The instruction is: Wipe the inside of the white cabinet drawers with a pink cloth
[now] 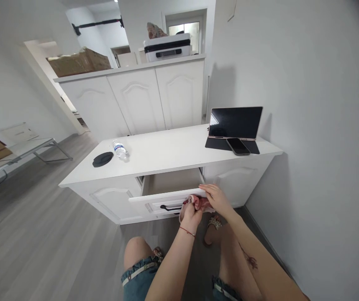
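My left hand (189,214) grips a small bundle of pink and red cloth (198,203) right at the front edge of an open white drawer (167,200). My right hand (216,197) rests on the same cloth from the right, its fingers spread over the drawer's front lip. The drawer belongs to a low white cabinet (167,152) and has a black handle (170,207). What I can see of the drawer's inside looks bare. My knees and sandalled feet show below my arms.
On the cabinet top lie a water bottle (119,149) on its side, a black round lid (103,159), a tablet (235,122) propped on a dark cover, and a phone (238,146). A taller white cabinet (138,100) stands behind. A wall runs along the right.
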`<state>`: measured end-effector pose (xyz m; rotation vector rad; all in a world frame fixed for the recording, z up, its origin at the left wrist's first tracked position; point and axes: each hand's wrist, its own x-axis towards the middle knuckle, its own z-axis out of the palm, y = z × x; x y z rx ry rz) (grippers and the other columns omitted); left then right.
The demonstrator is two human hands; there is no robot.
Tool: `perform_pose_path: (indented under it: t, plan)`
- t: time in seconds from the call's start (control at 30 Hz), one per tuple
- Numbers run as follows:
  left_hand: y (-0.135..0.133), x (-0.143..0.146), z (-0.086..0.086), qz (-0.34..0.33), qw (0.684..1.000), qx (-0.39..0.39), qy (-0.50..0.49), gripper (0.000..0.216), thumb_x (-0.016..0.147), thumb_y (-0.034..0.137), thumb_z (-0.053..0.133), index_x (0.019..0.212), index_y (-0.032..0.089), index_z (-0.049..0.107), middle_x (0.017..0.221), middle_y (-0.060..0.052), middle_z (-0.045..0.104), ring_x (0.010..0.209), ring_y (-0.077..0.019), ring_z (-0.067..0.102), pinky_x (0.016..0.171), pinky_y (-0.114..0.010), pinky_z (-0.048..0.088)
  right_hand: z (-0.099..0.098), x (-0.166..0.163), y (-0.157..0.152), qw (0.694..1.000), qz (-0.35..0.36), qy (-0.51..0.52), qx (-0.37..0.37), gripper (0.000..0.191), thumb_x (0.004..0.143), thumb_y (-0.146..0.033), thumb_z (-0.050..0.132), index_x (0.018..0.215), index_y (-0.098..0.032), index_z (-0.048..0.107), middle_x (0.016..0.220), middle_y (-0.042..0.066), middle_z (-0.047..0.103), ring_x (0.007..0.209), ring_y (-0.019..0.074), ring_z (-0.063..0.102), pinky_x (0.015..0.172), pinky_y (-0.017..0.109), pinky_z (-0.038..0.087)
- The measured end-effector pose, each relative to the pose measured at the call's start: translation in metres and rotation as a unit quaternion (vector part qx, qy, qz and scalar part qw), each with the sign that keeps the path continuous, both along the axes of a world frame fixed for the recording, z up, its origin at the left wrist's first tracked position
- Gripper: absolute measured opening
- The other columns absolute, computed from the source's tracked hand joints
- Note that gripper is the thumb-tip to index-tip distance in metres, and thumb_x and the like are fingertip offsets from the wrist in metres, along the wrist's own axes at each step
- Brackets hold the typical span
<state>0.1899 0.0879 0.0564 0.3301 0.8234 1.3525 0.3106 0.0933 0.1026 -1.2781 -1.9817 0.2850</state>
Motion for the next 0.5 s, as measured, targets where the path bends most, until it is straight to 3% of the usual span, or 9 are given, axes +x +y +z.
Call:
perform_pose_path:
  t: [0.13, 0.23, 0.33, 0.4, 0.5]
  plan:
    - [0.001, -0.029, 0.034, -0.104, 0.976, -0.104, -0.159, 0.025, 0.073, 0.003, 0.041, 0.054, 0.017, 0.049, 0.056, -0.003, 0.053, 0.059, -0.0141, 0.056, 0.087, -0.048, 0.050, 0.000, 0.000, 0.001, 1.000, 0.004, 0.020, -0.004, 0.042, 0.081, -0.010, 0.037, 0.109, -0.023, 0.066, 0.112, 0.005, 0.068, 0.107, 0.0197, 0.060, 0.104, 0.049, 0.037]
    - [-0.005, -0.055, 0.053, -0.151, 0.942, -0.194, -0.228, 0.027, 0.077, 0.010, 0.040, 0.093, 0.004, 0.061, 0.092, -0.020, 0.064, 0.089, -0.0220, 0.064, 0.090, -0.044, 0.051, -0.002, 0.001, 0.001, 0.999, 0.005, 0.034, -0.001, 0.040, 0.084, -0.013, 0.036, 0.108, -0.024, 0.066, 0.112, 0.005, 0.068, 0.106, 0.0199, 0.061, 0.103, 0.049, 0.037]
    - [-0.012, -0.081, 0.067, -0.179, 0.911, -0.232, -0.292, 0.057, 0.080, 0.016, 0.036, 0.131, -0.009, 0.034, 0.124, -0.032, 0.051, 0.114, -0.0276, 0.056, 0.084, -0.039, 0.055, -0.004, 0.000, 0.001, 0.999, 0.006, 0.045, 0.004, 0.038, 0.085, -0.014, 0.037, 0.106, -0.024, 0.066, 0.110, 0.005, 0.069, 0.105, 0.0200, 0.061, 0.102, 0.048, 0.037]
    - [-0.017, -0.098, 0.074, -0.171, 0.901, -0.214, -0.336, 0.065, 0.081, 0.017, 0.034, 0.140, -0.008, 0.019, 0.138, -0.033, 0.038, 0.126, -0.0283, 0.046, 0.080, -0.036, 0.057, -0.006, -0.002, 0.002, 0.998, -0.003, 0.057, 0.015, 0.037, 0.084, -0.014, 0.037, 0.105, -0.023, 0.067, 0.108, 0.005, 0.070, 0.103, 0.0202, 0.062, 0.102, 0.048, 0.038]
    - [-0.023, -0.122, 0.081, -0.152, 0.899, -0.186, -0.367, 0.067, 0.083, 0.018, 0.034, 0.141, -0.009, 0.012, 0.148, -0.032, 0.021, 0.137, -0.0280, 0.029, 0.081, -0.028, 0.056, -0.010, -0.005, 0.002, 0.996, -0.021, 0.073, 0.038, 0.035, 0.084, -0.015, 0.038, 0.101, -0.023, 0.068, 0.105, 0.005, 0.071, 0.099, 0.0206, 0.062, 0.100, 0.050, 0.038]
